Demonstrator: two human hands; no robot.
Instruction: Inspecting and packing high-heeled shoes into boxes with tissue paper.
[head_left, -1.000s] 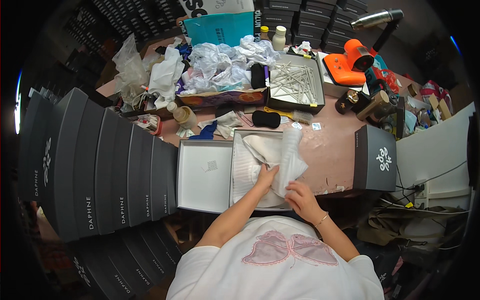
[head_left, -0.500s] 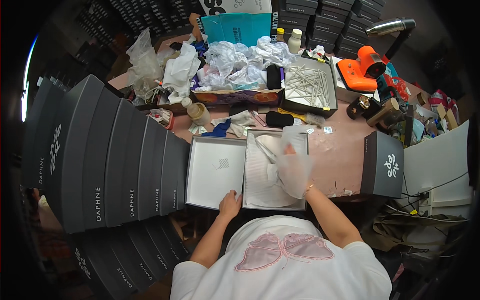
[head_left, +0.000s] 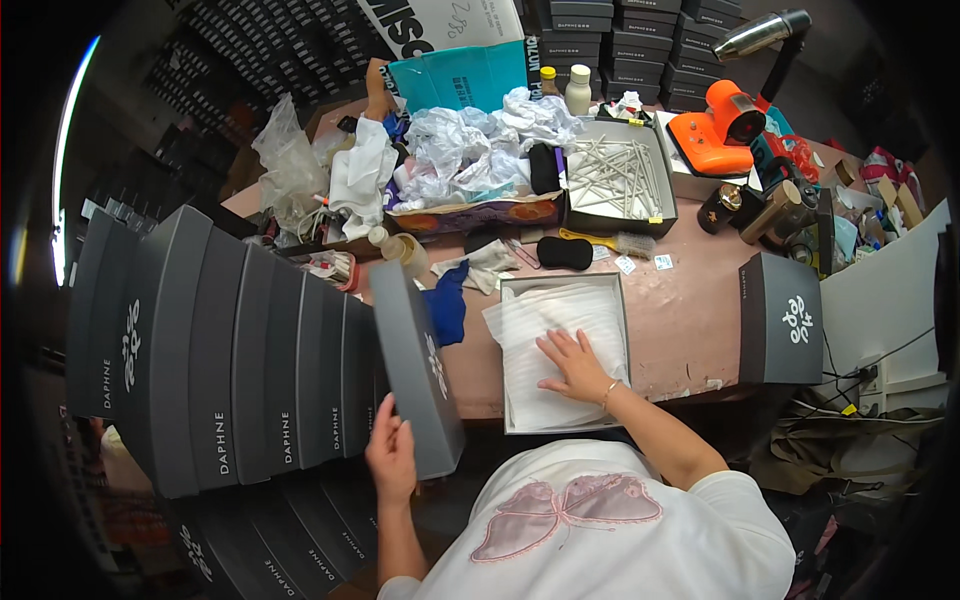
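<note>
Fingers spread apart, the right hand (head_left: 578,372) rests on white paper (head_left: 540,308) in the open box (head_left: 625,340) on the desk (head_left: 685,335); to the left, the left hand (head_left: 391,455) clamps its fingers on the left edge of a grey lid (head_left: 414,370), tilted up, its long axis running near to far like the box's.

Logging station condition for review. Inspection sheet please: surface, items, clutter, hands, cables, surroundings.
Surface: pink tabletop, scuffed near its front edge.
Items: open box with white paper inside, overhanging its left rim; grey lid off the box, tilted on edge.
Clutter: crumpled white wrapping, white sticks, brush, orange device.
Hands: left hand holds grey lid; right hand, fingers spread, rests on white paper.
Cables: dark cables at right, by the white panel.
Surroundings: dark boxes stacked at left and behind.
</note>
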